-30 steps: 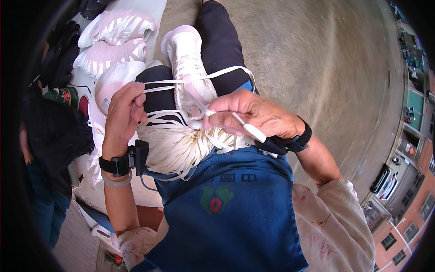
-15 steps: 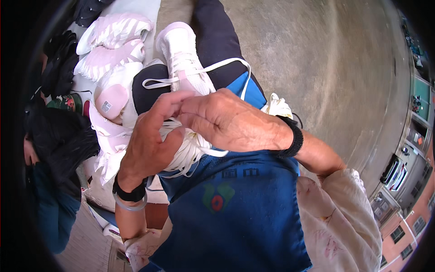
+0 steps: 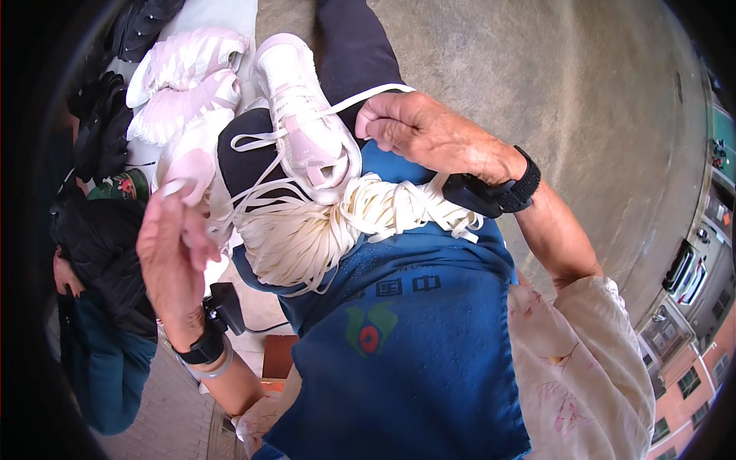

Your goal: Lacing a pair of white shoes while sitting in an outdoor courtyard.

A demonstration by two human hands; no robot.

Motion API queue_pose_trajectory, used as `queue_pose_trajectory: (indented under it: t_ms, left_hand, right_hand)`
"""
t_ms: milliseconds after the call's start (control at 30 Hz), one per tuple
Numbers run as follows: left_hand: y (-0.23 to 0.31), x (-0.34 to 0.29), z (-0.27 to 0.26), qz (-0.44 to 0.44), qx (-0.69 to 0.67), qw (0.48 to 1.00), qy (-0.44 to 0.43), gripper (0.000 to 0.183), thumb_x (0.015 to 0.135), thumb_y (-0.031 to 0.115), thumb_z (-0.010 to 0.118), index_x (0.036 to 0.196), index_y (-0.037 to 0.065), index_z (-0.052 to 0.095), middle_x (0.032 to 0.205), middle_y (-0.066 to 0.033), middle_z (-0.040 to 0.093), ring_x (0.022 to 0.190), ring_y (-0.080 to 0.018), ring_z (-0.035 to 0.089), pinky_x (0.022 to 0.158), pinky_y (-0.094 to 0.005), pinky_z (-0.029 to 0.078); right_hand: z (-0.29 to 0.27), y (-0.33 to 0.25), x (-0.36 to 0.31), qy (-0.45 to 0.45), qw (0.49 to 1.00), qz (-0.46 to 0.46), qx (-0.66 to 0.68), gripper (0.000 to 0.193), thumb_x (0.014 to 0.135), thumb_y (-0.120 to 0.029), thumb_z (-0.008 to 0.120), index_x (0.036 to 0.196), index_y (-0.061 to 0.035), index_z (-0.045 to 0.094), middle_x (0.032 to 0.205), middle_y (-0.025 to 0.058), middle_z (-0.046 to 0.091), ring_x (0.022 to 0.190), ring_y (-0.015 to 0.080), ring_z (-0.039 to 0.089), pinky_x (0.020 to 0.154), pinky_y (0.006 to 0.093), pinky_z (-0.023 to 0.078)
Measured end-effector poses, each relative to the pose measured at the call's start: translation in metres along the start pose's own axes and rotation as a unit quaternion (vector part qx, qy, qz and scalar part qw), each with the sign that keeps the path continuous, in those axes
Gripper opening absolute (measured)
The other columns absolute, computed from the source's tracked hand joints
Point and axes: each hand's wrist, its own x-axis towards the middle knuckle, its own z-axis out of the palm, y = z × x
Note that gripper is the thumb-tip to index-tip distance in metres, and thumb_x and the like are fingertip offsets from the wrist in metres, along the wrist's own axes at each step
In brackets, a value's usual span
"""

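Observation:
A white and pale pink sneaker (image 3: 295,100) lies on my lap, toe pointing away, with white lace (image 3: 360,98) threaded in its upper part. That lace stretches right to my right hand (image 3: 441,136), whose fingers are closed around it. My left hand (image 3: 178,238) is raised at the left, blurred, with its thumb and fingers apart. It overlaps another pink and white shoe (image 3: 192,165) and appears to hold nothing. Below the sneaker a thick bundle of white shoelaces (image 3: 287,241) rests across my blue apron (image 3: 399,345). A lace loop (image 3: 253,142) hangs left of the sneaker.
More pink and white sneakers (image 3: 188,65) lie on a white surface at the far left. Black shoes (image 3: 142,31) are beyond them. A person in dark clothing (image 3: 107,253) sits close on my left. Concrete floor (image 3: 537,92) stretches to the right.
My hands have parted from over the lace bundle, the left moving left and the right moving up and right with the lace. The bundle and the sneaker's opening are now uncovered.

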Motion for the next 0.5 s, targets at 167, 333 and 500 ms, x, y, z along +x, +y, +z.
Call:
queue_pose_trajectory:
  t_ms: [167, 333, 500]
  left_hand:
    - [0.021, -0.005, 0.022, 0.028, 0.028, 0.999, 0.011, 0.04, 0.1, 0.023, 0.046, 0.127, -0.007, 0.05, 0.048, 0.0033, 0.04, 0.037, -0.002, 0.032, 0.034, -0.0181, 0.027]
    - [0.01, 0.011, 0.069, -0.034, 0.105, 0.991, -0.07, 0.033, 0.099, 0.015, 0.042, 0.128, 0.004, 0.054, 0.052, 0.0018, 0.047, 0.042, -0.0049, 0.04, 0.041, -0.0203, 0.034]
    - [-0.017, 0.042, 0.091, 0.094, 0.348, 0.925, -0.116, 0.027, 0.094, 0.016, 0.045, 0.103, -0.004, 0.063, 0.069, -0.0131, 0.064, 0.066, -0.0208, 0.063, 0.067, -0.0314, 0.047]
  right_hand:
    - [0.005, -0.004, 0.014, 0.013, 0.999, 0.02, -0.036, 0.02, 0.088, -0.01, 0.052, 0.1, 0.0024, 0.063, 0.08, 0.0193, 0.065, 0.079, 0.0306, 0.065, 0.072, 0.0396, 0.05]
    - [0.015, 0.019, 0.033, 0.083, 0.97, -0.112, -0.199, 0.012, 0.086, -0.005, 0.058, 0.095, -0.0004, 0.065, 0.087, 0.0177, 0.064, 0.077, 0.0315, 0.064, 0.067, 0.038, 0.052]
    - [0.02, 0.022, 0.036, 0.143, 0.947, -0.183, -0.22, 0.011, 0.085, -0.007, 0.06, 0.093, -0.0015, 0.066, 0.082, 0.0179, 0.064, 0.08, 0.0339, 0.063, 0.069, 0.0396, 0.051]
